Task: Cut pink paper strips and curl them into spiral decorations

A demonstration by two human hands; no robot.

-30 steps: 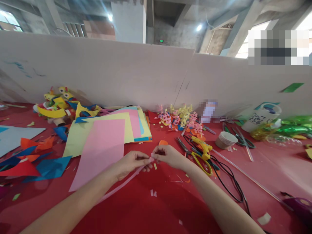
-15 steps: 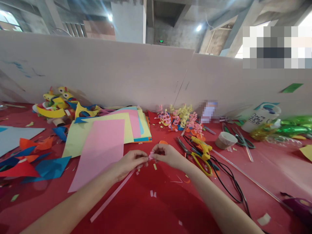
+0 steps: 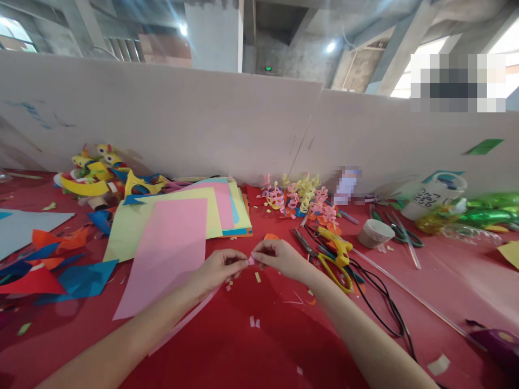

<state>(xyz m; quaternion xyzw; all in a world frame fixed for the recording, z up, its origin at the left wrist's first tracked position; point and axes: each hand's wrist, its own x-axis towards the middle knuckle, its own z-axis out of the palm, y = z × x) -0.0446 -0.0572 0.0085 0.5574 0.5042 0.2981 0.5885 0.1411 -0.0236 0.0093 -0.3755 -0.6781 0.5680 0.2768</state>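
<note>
Both hands meet over the red table, fingertips pinched on a narrow pink paper strip [image 3: 190, 317]. Its small folded end [image 3: 251, 260] shows between the fingertips. My left hand [image 3: 222, 267] is closed around the strip, and the long tail runs down to the lower left beside my forearm. With thumb and forefinger pressed together, my right hand [image 3: 274, 256] grips the folded end from the other side. Part of the strip is hidden by my left hand. Coloured paper sheets [image 3: 172, 243] lie left of the hands, a pink one on top.
Curly pink and yellow paper pieces [image 3: 306, 189] stand behind the hands. To the right are scissors [image 3: 335, 273], a yellow glue gun [image 3: 337, 244] with a black cable, and a paper cup [image 3: 376, 232]. Blue and red paper scraps [image 3: 87, 281] lie left. A white panel [image 3: 162, 119] borders the back.
The strip's tail has swung a little left and now bends in a curve near my left forearm. My fingertips have shifted slightly around the folded end.
</note>
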